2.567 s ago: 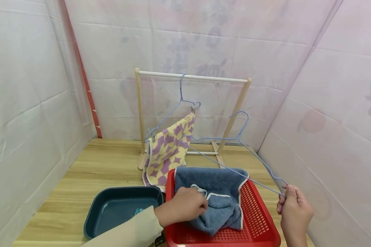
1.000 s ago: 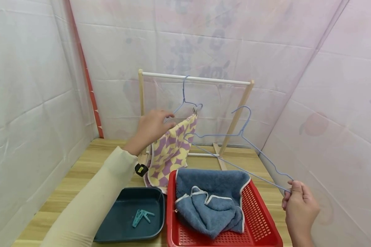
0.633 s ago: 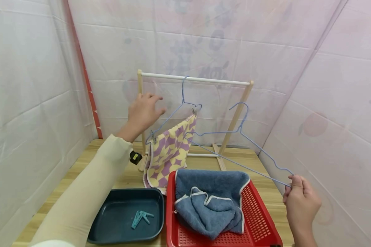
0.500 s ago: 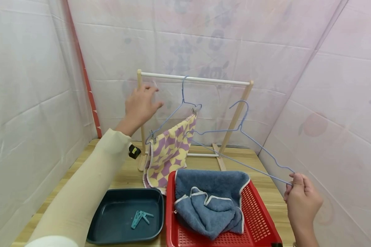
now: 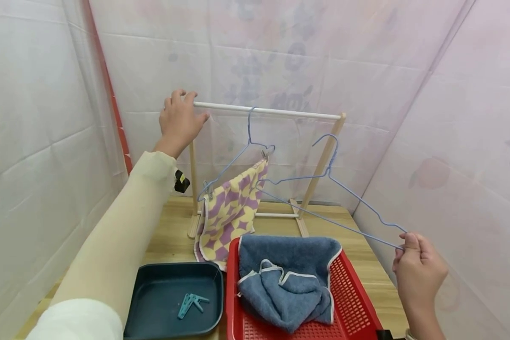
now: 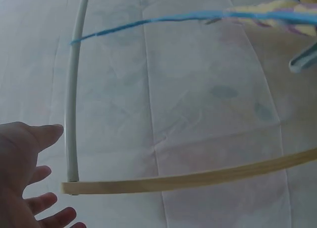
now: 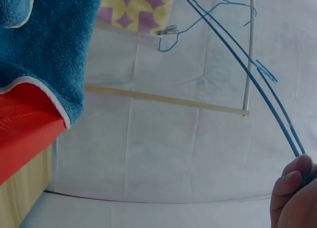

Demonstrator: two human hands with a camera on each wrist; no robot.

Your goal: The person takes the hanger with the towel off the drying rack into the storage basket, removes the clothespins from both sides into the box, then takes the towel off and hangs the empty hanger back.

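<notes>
My right hand (image 5: 420, 269) grips one end of a blue wire hanger (image 5: 361, 200), whose hook points up and left in the head view. The left hand (image 5: 180, 118) is spread at the top left corner of the drying rack (image 5: 280, 112); in the left wrist view its thumb is right at the white rod (image 6: 72, 104) and the fingers are apart. On the rod hangs another blue hanger (image 5: 249, 127). A purple and yellow towel (image 5: 231, 208) is clipped to it by metal clips (image 7: 168, 30), hanging at a slant.
A red basket (image 5: 357, 302) with a blue white-edged towel (image 5: 289, 293) stands in front of the rack. Left of it is a dark tray (image 5: 153, 302) holding teal clothespins (image 5: 191, 302). White sheets (image 5: 450, 141) enclose the wooden table (image 5: 344, 222) on the visible sides.
My left hand has gone from the blue towel in the basket up to the rack's top left corner. My right hand has kept its hold on the hanger, raised slightly.
</notes>
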